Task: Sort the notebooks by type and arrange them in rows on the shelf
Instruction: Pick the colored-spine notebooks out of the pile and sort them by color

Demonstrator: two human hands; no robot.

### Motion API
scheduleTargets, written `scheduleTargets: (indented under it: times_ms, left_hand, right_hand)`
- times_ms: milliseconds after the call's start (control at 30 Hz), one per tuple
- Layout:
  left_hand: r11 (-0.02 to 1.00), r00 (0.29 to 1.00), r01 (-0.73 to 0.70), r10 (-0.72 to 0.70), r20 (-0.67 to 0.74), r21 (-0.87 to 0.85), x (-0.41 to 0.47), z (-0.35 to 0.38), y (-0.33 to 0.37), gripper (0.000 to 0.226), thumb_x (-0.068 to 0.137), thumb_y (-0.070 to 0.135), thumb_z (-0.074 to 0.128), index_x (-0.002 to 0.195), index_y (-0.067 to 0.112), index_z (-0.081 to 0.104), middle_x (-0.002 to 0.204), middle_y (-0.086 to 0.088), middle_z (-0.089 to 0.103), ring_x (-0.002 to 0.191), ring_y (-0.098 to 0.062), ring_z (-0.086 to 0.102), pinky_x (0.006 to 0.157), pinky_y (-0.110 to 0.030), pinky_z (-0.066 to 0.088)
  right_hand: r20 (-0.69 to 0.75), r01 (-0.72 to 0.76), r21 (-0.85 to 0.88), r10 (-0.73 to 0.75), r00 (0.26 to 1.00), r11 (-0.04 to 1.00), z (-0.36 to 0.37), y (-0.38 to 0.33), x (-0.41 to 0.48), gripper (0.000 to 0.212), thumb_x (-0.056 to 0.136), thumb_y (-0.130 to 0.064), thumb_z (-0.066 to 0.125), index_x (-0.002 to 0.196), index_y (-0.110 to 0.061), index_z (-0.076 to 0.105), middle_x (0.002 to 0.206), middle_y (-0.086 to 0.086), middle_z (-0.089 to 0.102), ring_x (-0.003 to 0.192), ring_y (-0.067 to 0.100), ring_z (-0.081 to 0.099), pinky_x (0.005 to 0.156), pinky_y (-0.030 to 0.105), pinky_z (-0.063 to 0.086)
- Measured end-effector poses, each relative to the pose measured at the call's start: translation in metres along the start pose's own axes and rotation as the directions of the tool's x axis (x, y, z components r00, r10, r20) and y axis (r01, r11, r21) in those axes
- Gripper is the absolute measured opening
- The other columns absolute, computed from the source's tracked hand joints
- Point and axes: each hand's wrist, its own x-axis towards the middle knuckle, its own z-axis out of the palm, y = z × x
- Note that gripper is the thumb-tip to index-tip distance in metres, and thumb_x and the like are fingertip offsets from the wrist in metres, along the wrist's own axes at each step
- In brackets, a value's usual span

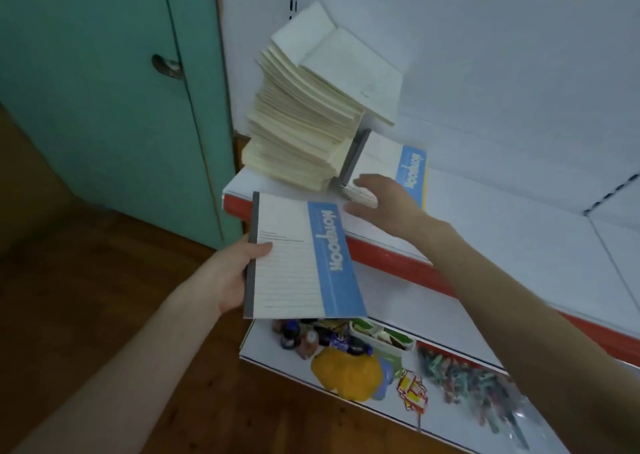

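Note:
My left hand (239, 273) grips a cream notebook with a blue "Notebook" band (304, 256) by its grey spine, in front of the white shelf (502, 232). On the shelf's left end stands a tall, leaning stack of plain cream notebooks (304, 117). Right of it lies a short stack of the blue-band notebooks (391, 162), its top cover leaning up against the tall stack. My right hand (384, 200) reaches over the shelf and holds the front edge of that short stack, fingers wrapped round it.
The shelf has a red front strip (398, 259). A lower shelf (485, 412) carries small toys, a yellow item (346, 374) and bagged coloured clips (464, 377). A teal cabinet door (104, 90) stands to the left over a wooden floor.

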Motion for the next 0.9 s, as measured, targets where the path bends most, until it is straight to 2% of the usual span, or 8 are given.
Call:
scheduleTargets:
  times_ms: [67, 133, 267, 467, 533, 733, 833, 900]
  left_hand:
    - [1.0, 1.0, -0.011, 0.011, 0.009, 0.007, -0.003, -0.002, -0.002, 0.025, 0.095, 0.004, 0.042, 0.116, 0.013, 0.054, 0.09, -0.009, 0.065, 0.079, -0.023, 0.061, 0.046, -0.03, 0.055]
    - [1.0, 1.0, -0.017, 0.016, 0.007, 0.019, -0.003, -0.001, -0.003, 0.026, 0.095, 0.004, 0.043, 0.117, 0.014, 0.054, 0.092, -0.01, 0.065, 0.08, -0.024, 0.062, 0.046, -0.031, 0.055]
    - [0.999, 1.0, -0.017, 0.017, 0.006, 0.048, 0.0, 0.008, -0.005, 0.024, 0.095, 0.006, 0.044, 0.113, 0.015, 0.055, 0.091, -0.009, 0.067, 0.08, -0.023, 0.063, 0.054, -0.035, 0.053]
    - [0.997, 0.999, 0.004, -0.007, 0.042, 0.082, 0.006, 0.032, -0.012, 0.033, 0.094, 0.011, 0.047, 0.127, 0.006, 0.051, 0.102, -0.015, 0.064, 0.085, -0.026, 0.062, 0.052, -0.035, 0.055]
    - [0.994, 0.997, 0.0, -0.008, 0.071, 0.107, 0.007, 0.041, -0.013, 0.033, 0.095, 0.01, 0.046, 0.127, 0.006, 0.051, 0.102, -0.015, 0.064, 0.086, -0.027, 0.061, 0.058, -0.037, 0.053]
    - [0.989, 0.994, 0.019, -0.035, 0.107, 0.143, 0.001, 0.044, -0.018, 0.032, 0.094, 0.012, 0.047, 0.126, 0.007, 0.052, 0.112, -0.019, 0.062, 0.088, -0.029, 0.062, 0.051, -0.033, 0.057]
    - [0.992, 0.996, 0.016, -0.028, 0.09, 0.128, 0.002, 0.038, -0.019, 0.032, 0.094, 0.015, 0.048, 0.125, 0.007, 0.053, 0.115, -0.019, 0.061, 0.092, -0.029, 0.062, 0.054, -0.035, 0.057]
    - [0.993, 0.998, 0.009, -0.017, 0.068, 0.113, 0.003, 0.033, -0.019, 0.034, 0.094, 0.022, 0.05, 0.125, 0.009, 0.053, 0.117, -0.018, 0.062, 0.1, -0.03, 0.061, 0.062, -0.037, 0.058]
  right_hand:
    - [0.03, -0.064, -0.242, 0.073, 0.997, 0.968, 0.004, 0.024, 0.016, 0.064, 0.092, -0.039, 0.051, 0.141, -0.005, 0.029, 0.149, 0.014, 0.028, 0.138, 0.028, 0.025, 0.111, 0.035, 0.022]
    - [0.031, -0.084, -0.354, 0.101, 0.994, 0.932, 0.009, 0.043, 0.021, 0.051, 0.096, -0.033, 0.045, 0.134, -0.001, 0.034, 0.142, 0.018, 0.035, 0.132, 0.031, 0.031, 0.107, 0.042, 0.029]
    - [-0.047, -0.006, -0.422, -0.016, 0.999, 0.906, 0.013, 0.05, 0.007, 0.031, 0.101, -0.021, 0.033, 0.116, 0.001, 0.048, 0.121, 0.017, 0.054, 0.113, 0.034, 0.048, 0.091, 0.039, 0.036]
    - [-0.121, -0.042, -0.481, -0.019, 0.992, 0.876, -0.009, 0.053, -0.014, 0.027, 0.099, -0.016, 0.038, 0.119, -0.006, 0.054, 0.109, 0.016, 0.064, 0.098, 0.034, 0.059, 0.079, 0.038, 0.048]
    - [-0.101, -0.061, -0.44, 0.018, 0.995, 0.896, -0.009, 0.058, -0.021, 0.029, 0.099, -0.023, 0.04, 0.116, -0.006, 0.056, 0.109, 0.016, 0.063, 0.099, 0.034, 0.058, 0.08, 0.037, 0.046]
    - [-0.105, -0.147, -0.08, 0.138, 0.985, 0.986, -0.006, 0.073, -0.025, 0.031, 0.094, -0.025, 0.053, 0.106, 0.002, 0.059, 0.102, 0.018, 0.063, 0.095, 0.033, 0.057, 0.074, 0.032, 0.038]
    - [-0.11, -0.13, 0.018, 0.131, 0.985, 0.991, -0.012, 0.064, -0.031, 0.034, 0.095, -0.025, 0.051, 0.118, -0.001, 0.058, 0.114, 0.016, 0.062, 0.105, 0.031, 0.055, 0.083, 0.031, 0.039]
    - [-0.173, -0.073, -0.018, 0.069, 0.983, 0.997, -0.014, 0.049, -0.042, 0.036, 0.098, -0.025, 0.045, 0.131, -0.011, 0.052, 0.126, 0.011, 0.059, 0.113, 0.029, 0.054, 0.091, 0.029, 0.038]
